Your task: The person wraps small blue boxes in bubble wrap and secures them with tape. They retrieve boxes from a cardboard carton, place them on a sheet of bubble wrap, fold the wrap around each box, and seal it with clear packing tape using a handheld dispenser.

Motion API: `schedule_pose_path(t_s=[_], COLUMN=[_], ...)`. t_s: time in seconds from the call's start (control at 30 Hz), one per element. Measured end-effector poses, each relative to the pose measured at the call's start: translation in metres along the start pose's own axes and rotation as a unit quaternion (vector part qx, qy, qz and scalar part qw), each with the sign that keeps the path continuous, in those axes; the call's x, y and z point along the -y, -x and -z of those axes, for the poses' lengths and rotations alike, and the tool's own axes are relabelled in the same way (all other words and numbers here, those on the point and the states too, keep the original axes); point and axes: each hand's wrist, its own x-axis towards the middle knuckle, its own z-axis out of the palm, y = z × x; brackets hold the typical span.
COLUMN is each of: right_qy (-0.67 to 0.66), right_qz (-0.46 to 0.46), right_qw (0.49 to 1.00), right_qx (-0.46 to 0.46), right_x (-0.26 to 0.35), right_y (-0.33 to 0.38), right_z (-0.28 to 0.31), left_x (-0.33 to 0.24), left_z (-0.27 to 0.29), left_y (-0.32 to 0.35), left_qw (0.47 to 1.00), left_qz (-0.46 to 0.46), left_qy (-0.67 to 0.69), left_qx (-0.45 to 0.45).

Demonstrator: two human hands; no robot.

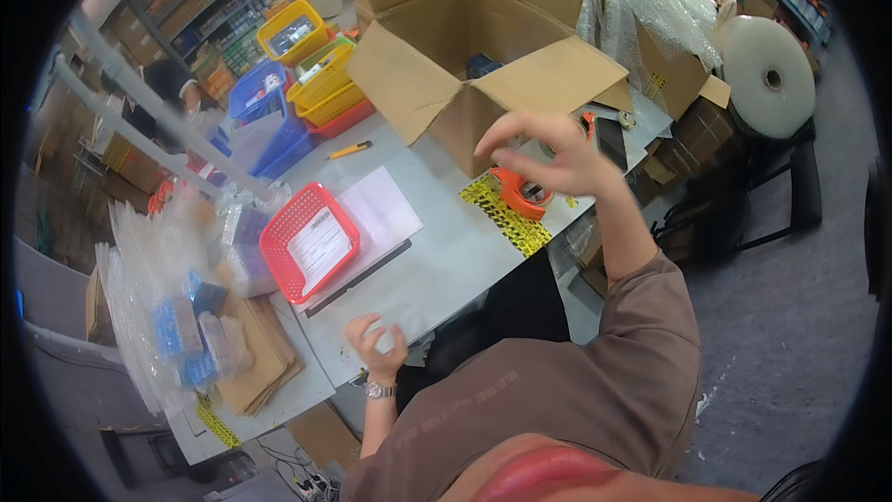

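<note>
My right hand (553,153) is raised in front of the large open cardboard box (444,135), thumb and forefinger curved apart with nothing between them. Just below it, an orange tape dispenser (509,190) rests on the table beside yellow-and-black tape. Over the table's front edge hangs my left hand (376,342), a metal watch at its wrist, its loosely bent fingers apart and holding nothing. A red plastic basket (347,223) is nearest to it, with a printed paper slip (321,249) inside. Under the basket's right side, a white sheet (386,203) lies on the table.
A yellow cutter knife (349,150) lies near stacked blue baskets (279,144) and yellow baskets (325,93). At the left are bubble wrap (135,316), blue wrapped packs (178,327) and flat brown cardboard (265,353). A bubble-wrap roll (743,74) and black chair (806,181) stand to the right.
</note>
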Motion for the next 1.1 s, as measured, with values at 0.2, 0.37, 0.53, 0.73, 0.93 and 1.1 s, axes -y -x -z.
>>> schedule_pose_path(t_s=[0.2, 0.37, 0.53, 0.73, 0.93, 1.1], right_qy=[0.046, 0.047, 0.222, 0.229, 0.045, 0.026], right_qz=[-0.011, -0.18, -0.348, -0.389, -0.312, -0.193], right_qw=[0.982, 0.869, 0.584, 0.508, 0.603, 0.667], right_qx=[-0.184, -0.458, -0.699, -0.734, -0.733, -0.719], right_x=[-0.052, -0.201, -0.34, -0.347, -0.389, -0.371], right_y=[0.025, 0.047, 0.113, 0.155, 0.188, 0.197], right_z=[0.129, 0.263, 0.362, 0.379, 0.431, 0.456], left_x=[-0.022, -0.025, -0.019, -0.025, -0.022, -0.022], left_z=[-0.059, -0.067, -0.07, -0.068, -0.072, -0.082], left_y=[-0.012, 0.012, 0.018, 0.017, 0.009, -0.004], left_qw=[0.997, 0.993, 0.988, 0.98, 0.981, 0.983], left_qz=[0.02, 0.086, 0.137, 0.183, 0.166, 0.149], left_qy=[0.065, 0.044, 0.012, -0.052, -0.06, -0.055], left_qx=[0.028, 0.069, 0.064, 0.049, 0.081, 0.096])
